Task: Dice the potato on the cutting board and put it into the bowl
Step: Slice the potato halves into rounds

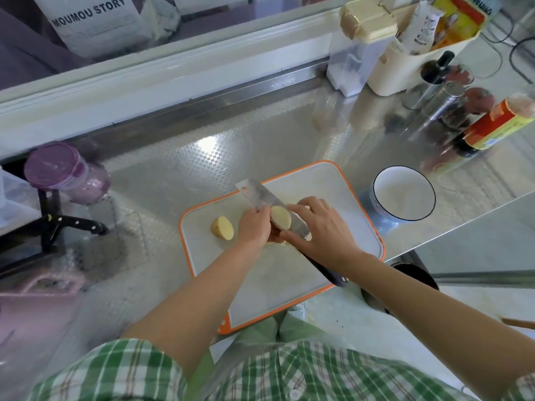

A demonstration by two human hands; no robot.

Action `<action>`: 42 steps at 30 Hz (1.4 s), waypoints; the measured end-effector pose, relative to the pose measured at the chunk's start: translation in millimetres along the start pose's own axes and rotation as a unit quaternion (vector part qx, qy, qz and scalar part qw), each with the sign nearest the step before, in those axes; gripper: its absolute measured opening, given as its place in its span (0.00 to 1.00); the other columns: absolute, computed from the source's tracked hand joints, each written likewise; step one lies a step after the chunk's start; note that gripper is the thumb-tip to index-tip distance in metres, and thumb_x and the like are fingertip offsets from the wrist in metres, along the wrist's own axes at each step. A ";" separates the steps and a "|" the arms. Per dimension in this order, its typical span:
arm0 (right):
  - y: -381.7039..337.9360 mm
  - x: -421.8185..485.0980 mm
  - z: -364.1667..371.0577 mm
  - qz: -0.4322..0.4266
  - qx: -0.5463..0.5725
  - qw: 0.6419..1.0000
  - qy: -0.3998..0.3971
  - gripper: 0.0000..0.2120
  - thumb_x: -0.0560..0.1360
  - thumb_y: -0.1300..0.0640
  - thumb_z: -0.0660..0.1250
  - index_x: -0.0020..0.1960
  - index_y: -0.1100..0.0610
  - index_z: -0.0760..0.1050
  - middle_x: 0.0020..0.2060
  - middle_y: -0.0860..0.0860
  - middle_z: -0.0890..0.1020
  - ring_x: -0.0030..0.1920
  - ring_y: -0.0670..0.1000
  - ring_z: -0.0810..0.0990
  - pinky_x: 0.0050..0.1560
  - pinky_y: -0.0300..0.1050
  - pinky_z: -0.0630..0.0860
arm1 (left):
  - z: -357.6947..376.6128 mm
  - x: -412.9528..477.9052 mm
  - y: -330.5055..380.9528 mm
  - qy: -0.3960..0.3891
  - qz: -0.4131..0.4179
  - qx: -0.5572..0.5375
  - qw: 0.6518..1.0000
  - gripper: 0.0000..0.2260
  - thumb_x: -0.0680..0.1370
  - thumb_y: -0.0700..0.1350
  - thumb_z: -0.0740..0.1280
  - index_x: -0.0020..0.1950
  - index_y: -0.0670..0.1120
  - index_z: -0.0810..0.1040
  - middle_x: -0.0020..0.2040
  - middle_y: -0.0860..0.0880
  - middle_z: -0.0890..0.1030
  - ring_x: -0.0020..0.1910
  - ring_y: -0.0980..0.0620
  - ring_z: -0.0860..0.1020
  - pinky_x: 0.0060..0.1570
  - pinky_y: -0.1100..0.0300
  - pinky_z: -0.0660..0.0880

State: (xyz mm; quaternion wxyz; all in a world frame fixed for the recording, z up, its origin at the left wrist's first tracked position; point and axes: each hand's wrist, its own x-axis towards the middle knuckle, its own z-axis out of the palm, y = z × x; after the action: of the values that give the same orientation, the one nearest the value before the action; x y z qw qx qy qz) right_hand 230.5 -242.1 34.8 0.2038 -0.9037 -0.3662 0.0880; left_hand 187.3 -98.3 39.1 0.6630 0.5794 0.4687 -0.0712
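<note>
An orange-rimmed white cutting board (289, 285) lies on the steel counter. One potato half (222, 228) sits cut face up on the board's left part. A cleaver (254, 195) slants across the board with its flat side up, and a potato slice (280, 217) sticks to the blade. My right hand (321, 230) grips the blade's base between fingers and thumb; the black handle (328, 272) juts out below my wrist. My left hand (254, 227) curls against the blade's left side around a potato piece that is mostly hidden. The white bowl (404, 193) stands empty right of the board.
Sauce bottles (498, 125), metal shakers (440, 96) and a cream container (411, 62) crowd the counter's back right. A purple jar (66, 172) and a black-handled knife (75, 224) sit at the left. A dark pan (417, 276) is below the counter edge on the right.
</note>
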 end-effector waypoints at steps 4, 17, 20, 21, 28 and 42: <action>-6.3 9.9 7.9 -0.018 0.021 1.000 -0.002 0.19 0.68 0.43 0.69 0.50 0.57 0.82 0.40 0.53 0.80 0.43 0.58 0.75 0.44 0.55 0.75 | -1.7 -1.6 -2.0 -0.011 -0.006 0.017 1.000 0.13 0.77 0.40 0.57 0.43 0.36 0.80 0.41 0.36 0.81 0.31 0.41 0.80 0.35 0.47 0.82; 3.7 36.9 -3.3 0.232 0.316 0.919 -0.035 0.11 0.77 0.57 0.64 0.42 0.60 0.82 0.32 0.48 0.80 0.31 0.46 0.74 0.37 0.42 0.72 | -39.2 4.9 -4.9 0.198 0.134 0.180 0.954 0.26 0.72 0.55 0.49 0.37 0.38 0.78 0.34 0.39 0.81 0.36 0.39 0.80 0.43 0.47 0.78; 4.0 34.9 6.1 0.224 0.273 0.922 -0.159 0.12 0.77 0.56 0.65 0.42 0.61 0.83 0.33 0.51 0.82 0.30 0.46 0.74 0.36 0.39 0.72 | -50.6 2.9 3.7 0.240 0.151 0.222 0.933 0.22 0.77 0.51 0.53 0.33 0.37 0.73 0.29 0.43 0.75 0.34 0.41 0.75 0.36 0.53 0.70; 4.3 34.0 10.8 0.214 0.247 0.926 -0.189 0.11 0.77 0.56 0.66 0.43 0.61 0.83 0.35 0.53 0.83 0.30 0.46 0.74 0.37 0.40 0.72 | -52.2 2.4 5.6 0.250 0.154 0.241 0.925 0.20 0.79 0.49 0.55 0.33 0.38 0.71 0.29 0.44 0.72 0.35 0.42 0.73 0.36 0.55 0.65; 6.6 33.3 -4.9 0.171 0.212 0.957 -0.098 0.14 0.79 0.49 0.64 0.62 0.52 0.76 0.39 0.49 0.83 0.37 0.47 0.78 0.45 0.45 0.74 | -38.9 4.6 5.6 0.248 0.170 0.280 0.912 0.18 0.80 0.48 0.56 0.32 0.40 0.68 0.34 0.42 0.74 0.38 0.41 0.74 0.35 0.54 0.65; 46.3 1.7 -14.7 0.300 0.305 0.904 -0.014 0.09 0.74 0.53 0.62 0.37 0.55 0.69 0.27 0.50 0.71 0.28 0.51 0.69 0.33 0.50 0.68 | 3.0 16.3 -32.2 0.004 0.364 0.563 0.742 0.21 0.70 0.53 0.73 0.60 0.50 0.76 0.59 0.47 0.73 0.56 0.45 0.71 0.54 0.51 0.70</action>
State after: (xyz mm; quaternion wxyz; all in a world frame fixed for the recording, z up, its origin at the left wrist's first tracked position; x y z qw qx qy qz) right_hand 265.2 -275.4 28.1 0.4278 -0.8633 -0.0356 0.2654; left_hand 177.4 -103.7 4.7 0.1900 0.9740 0.0990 -0.0730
